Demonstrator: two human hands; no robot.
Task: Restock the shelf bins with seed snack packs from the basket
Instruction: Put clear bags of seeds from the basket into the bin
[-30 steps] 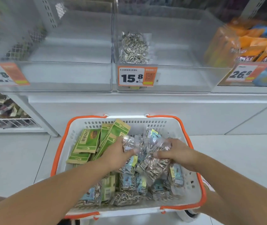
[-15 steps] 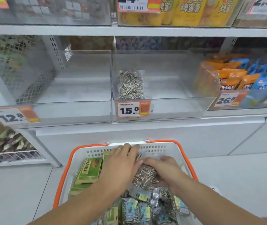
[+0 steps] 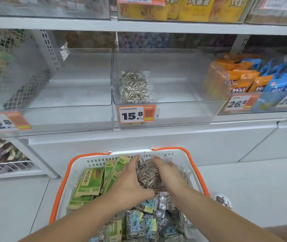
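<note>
Both hands had lifted the clear seed pack (image 3: 149,175) a little higher than half a second before, bringing it up near the far rim of the basket (image 3: 61,189), and the view had tipped up so more of the shelf showed. That pack sat between the two hands: the left hand (image 3: 130,182) curled round its left side with the thumb under its near edge, the right hand (image 3: 168,173) cupped over its right side with the fingers bent across the top. Much of the pack was covered by those fingers, and its clear wrapper edges were hard to make out. Below it lay more seed packs (image 3: 140,222), blurred and cut off by the bottom edge, with green packs (image 3: 90,182) stacked at the basket's left. Up on the shelf, the middle bin (image 3: 183,109), tagged 15.8 (image 3: 136,114), held one seed pack (image 3: 134,87) standing at its left front. The left bin (image 3: 65,116) carried a 12.8 tag (image 3: 4,122), partly cut off. Orange and blue packs (image 3: 254,79) filled the bin to the right.
</note>
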